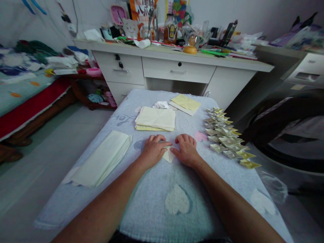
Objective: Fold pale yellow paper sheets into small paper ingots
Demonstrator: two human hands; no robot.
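Observation:
A small piece of folded cream paper (169, 156), with a point toward me, lies on the cloth-covered table between my hands. My left hand (155, 150) has its thumb and curled fingers pressed on the paper's upper left side. From the other side my right hand (187, 149) holds the paper's right edge down with its thumb, its fingers bent. Fingers hide the paper's upper part. Just beyond my hands is a stack of cream paper sheets (155, 118). Several folded paper boats (225, 133) stand in rows to the right.
A long folded bundle of pale paper (101, 158) lies at the left. Yellow sheets (186, 102) and a crumpled white tissue (161, 105) lie toward the far edge. Behind stands a cluttered white desk (177, 67); a washing machine (303, 77) is at the right.

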